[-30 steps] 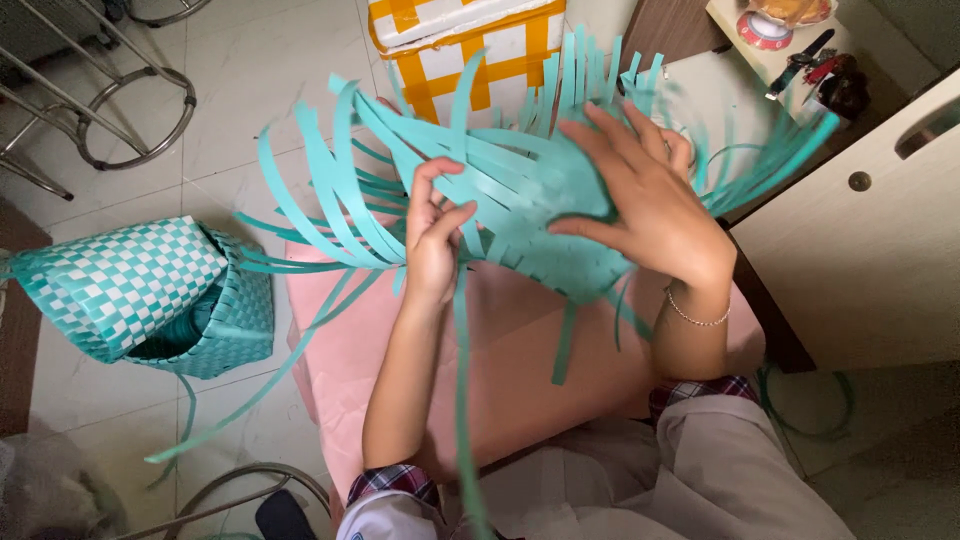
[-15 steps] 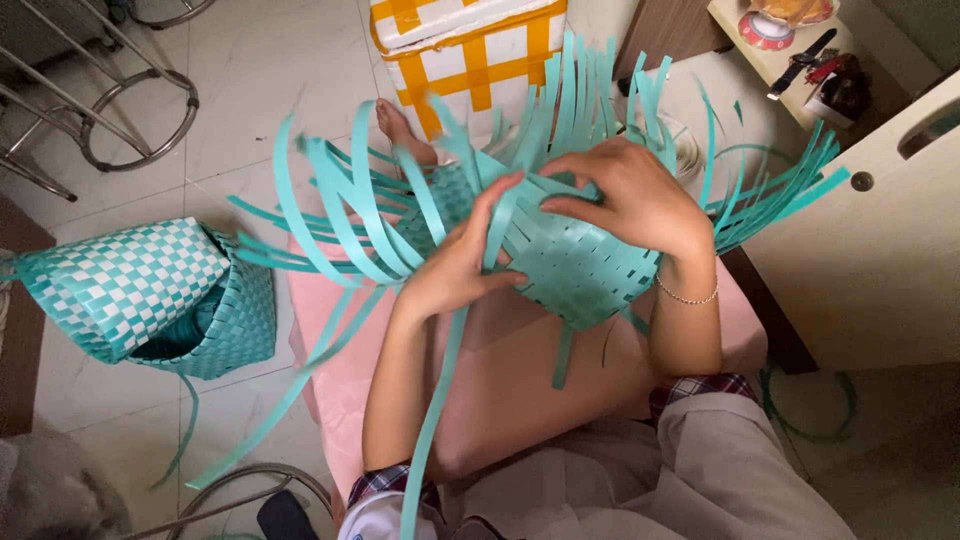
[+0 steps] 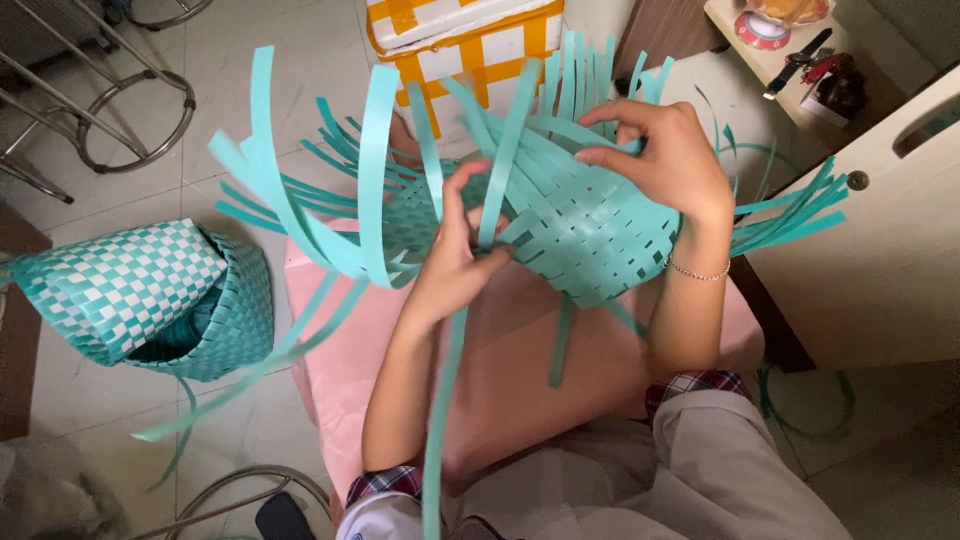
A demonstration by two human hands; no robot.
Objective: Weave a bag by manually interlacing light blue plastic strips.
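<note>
Half-woven teal mat (image 3: 590, 235) held over pink table (image 3: 520, 370), left hand (image 3: 455, 265) pinching a strip (image 3: 500, 165), right hand (image 3: 665, 160) gripping mat's far edge, finished basket (image 3: 140, 295) left of table.

The half-woven basket (image 3: 590, 235) is held above the pink table (image 3: 520, 390), left hand (image 3: 455, 265) at its left, right hand (image 3: 665, 160) on top, finished baskets (image 3: 140, 300) on the floor (image 3: 250, 90) further left, a taped box (image 3: 465, 40) behind
</note>
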